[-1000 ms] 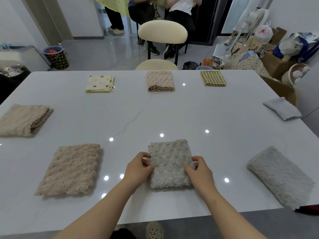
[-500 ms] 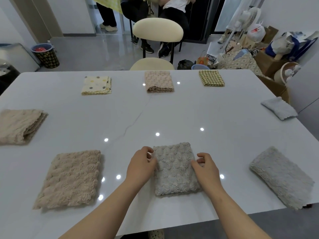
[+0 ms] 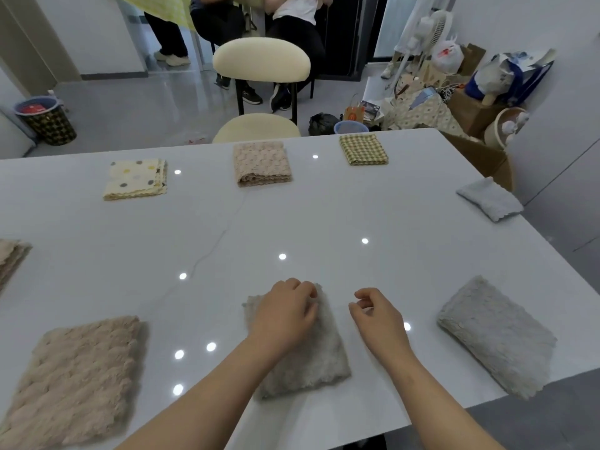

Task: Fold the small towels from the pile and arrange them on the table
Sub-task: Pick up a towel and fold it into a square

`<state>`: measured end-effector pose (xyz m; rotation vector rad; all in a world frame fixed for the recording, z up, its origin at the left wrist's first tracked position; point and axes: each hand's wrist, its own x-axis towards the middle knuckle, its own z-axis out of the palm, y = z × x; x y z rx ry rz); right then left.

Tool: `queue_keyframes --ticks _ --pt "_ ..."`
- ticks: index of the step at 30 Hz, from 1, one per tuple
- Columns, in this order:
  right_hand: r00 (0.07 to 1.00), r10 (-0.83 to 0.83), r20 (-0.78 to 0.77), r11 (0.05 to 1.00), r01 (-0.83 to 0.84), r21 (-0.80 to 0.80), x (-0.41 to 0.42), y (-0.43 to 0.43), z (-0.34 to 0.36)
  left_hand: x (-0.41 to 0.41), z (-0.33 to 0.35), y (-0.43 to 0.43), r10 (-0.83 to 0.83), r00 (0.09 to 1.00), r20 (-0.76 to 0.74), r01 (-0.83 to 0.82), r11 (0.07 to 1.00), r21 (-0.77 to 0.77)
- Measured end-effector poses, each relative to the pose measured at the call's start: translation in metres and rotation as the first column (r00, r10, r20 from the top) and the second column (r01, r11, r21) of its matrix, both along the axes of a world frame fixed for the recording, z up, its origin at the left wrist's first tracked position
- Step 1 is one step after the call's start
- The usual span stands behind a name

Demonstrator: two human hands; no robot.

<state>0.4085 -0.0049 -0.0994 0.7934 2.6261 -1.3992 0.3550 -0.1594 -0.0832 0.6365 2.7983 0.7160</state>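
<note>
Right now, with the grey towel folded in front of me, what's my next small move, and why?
Probably let the left hand release the grey towel: it lies folded flat, in line with the beige towel and the fluffy towel, and the right hand hovers beside it, holding nothing.

White table (image 3: 324,206) bears 8 folded towels (image 3: 262,162): 3 beige, 3 grey, 1 dotted, 1 checked.
</note>
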Motion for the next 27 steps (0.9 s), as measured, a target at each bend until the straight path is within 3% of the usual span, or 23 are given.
queue_keyframes --ticks 8,15,19,23,27 --pt "0.947 0.320 -0.012 0.908 -0.303 0.291 -0.009 0.098 0.004 0.013 -0.007 0.101 0.014 0.998 -0.068 -0.020 0.996 -0.083" --pt "0.896 0.441 0.049 0.800 -0.418 0.430 -0.009 0.170 0.003 0.025 -0.024 0.166 0.062 0.998 0.002 -0.061 0.985 -0.164" --pt "0.909 0.409 0.079 0.779 -0.393 0.489 -0.004 0.202 -0.001 0.033 -0.032 0.191 0.077 0.994 0.076 -0.061 0.979 -0.192" --pt "0.930 0.359 0.074 0.800 -0.348 0.489 0.000 0.225 -0.008 0.032 -0.026 0.222 0.127 0.956 0.266 -0.129 0.992 -0.010" --pt "0.944 0.330 0.023 0.867 -0.312 0.388 0.001 0.235 -0.012 0.028 -0.021 0.250 0.097 0.831 0.548 -0.187 0.976 0.111"
